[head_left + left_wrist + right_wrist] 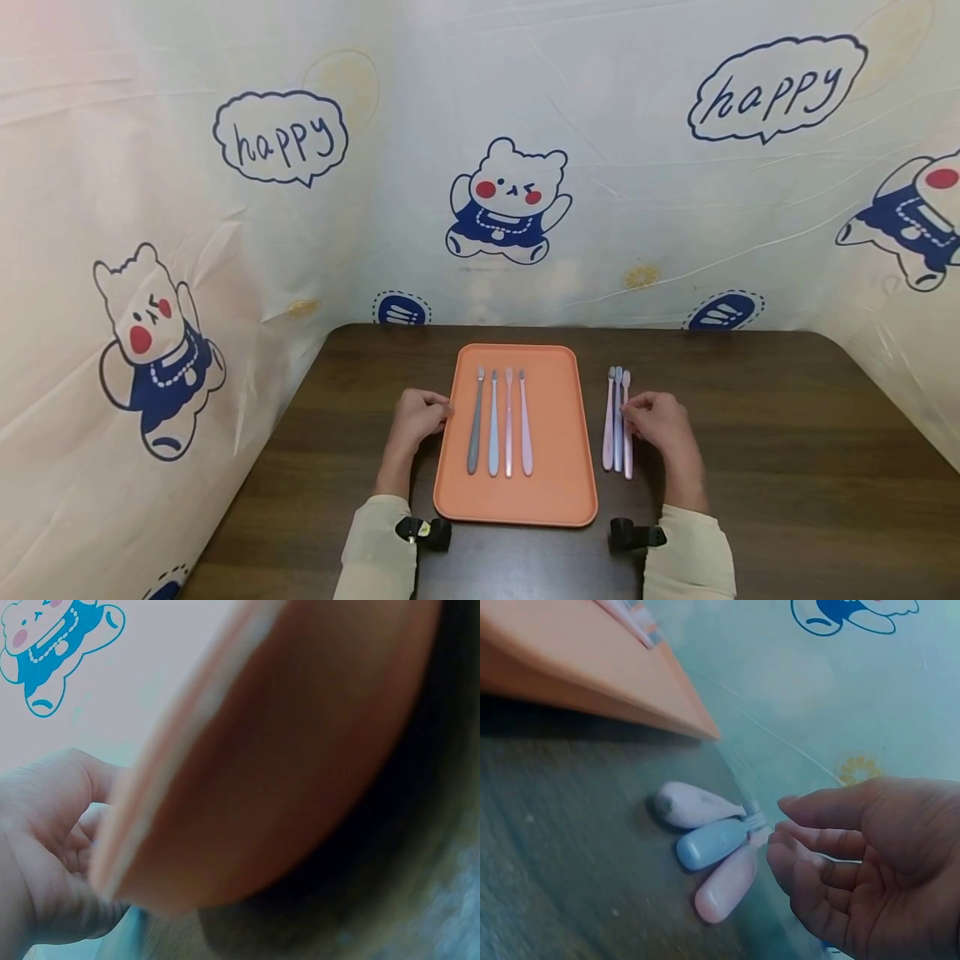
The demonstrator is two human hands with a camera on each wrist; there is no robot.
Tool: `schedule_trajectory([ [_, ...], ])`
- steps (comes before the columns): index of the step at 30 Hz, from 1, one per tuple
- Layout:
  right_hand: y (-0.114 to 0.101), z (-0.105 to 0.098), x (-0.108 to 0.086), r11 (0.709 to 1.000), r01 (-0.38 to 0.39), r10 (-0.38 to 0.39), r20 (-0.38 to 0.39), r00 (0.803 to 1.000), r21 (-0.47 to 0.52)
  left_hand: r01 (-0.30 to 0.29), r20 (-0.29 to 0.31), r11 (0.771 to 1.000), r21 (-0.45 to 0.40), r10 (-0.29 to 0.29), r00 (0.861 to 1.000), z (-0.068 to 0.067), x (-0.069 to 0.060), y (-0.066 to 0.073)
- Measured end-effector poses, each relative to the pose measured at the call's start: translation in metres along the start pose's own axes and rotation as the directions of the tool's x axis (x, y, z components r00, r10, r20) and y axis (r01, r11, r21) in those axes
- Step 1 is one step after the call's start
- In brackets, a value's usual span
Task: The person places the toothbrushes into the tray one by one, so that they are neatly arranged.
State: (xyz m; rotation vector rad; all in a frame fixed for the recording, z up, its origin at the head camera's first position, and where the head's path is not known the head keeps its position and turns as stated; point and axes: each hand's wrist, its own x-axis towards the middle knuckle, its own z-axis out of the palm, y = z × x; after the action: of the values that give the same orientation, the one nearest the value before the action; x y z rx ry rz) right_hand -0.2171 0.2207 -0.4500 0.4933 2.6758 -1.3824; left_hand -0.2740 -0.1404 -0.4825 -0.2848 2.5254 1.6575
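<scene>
An orange tray (517,504) lies on the table, with a grey toothbrush (476,429), a light blue toothbrush (493,433), a pink toothbrush (509,433) and a lilac toothbrush (526,433) side by side on it. My left hand (422,417) holds the tray's left rim; in the left wrist view the tray hides its fingertips. To the right, a pale pink toothbrush (697,805), a blue toothbrush (711,845) and another pink toothbrush (727,885) lie close together on the table. My right hand (660,419) is at the rightmost one, its thumb and fingers bent with a gap between them.
The dark wooden table (787,433) extends to both sides of the tray. Behind it hangs a pale curtain (637,208) printed with bears and the word "happy". A black wrist camera (633,535) sits on the right sleeve.
</scene>
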Motion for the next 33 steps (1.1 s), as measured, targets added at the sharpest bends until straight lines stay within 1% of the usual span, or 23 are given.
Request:
schedule_trajectory([
  [9, 0.007, -0.001, 0.002, 1.000, -0.029, 0.029, 0.010, 1.000, -0.009, 0.006, -0.012, 1.000, 0.017, -0.006, 1.000, 0.001, 0.000, -0.001],
  [16, 0.011, -0.003, 0.001, 0.998, -0.054, 0.054, 0.024, 0.998, -0.018, -0.001, -0.019, 1.000, 0.019, 0.002, 1.000, 0.002, -0.002, -0.001],
  [26, 0.013, -0.005, 0.001, 0.998, -0.062, 0.063, 0.051, 0.997, -0.009, -0.012, -0.026, 1.000, 0.022, 0.013, 1.000, 0.001, -0.001, 0.000],
  [33, 0.013, -0.005, 0.001, 0.997, -0.078, 0.078, 0.061, 0.995, 0.001, 0.000, -0.026, 1.000, 0.020, 0.001, 1.000, 0.001, 0.000, 0.000],
])
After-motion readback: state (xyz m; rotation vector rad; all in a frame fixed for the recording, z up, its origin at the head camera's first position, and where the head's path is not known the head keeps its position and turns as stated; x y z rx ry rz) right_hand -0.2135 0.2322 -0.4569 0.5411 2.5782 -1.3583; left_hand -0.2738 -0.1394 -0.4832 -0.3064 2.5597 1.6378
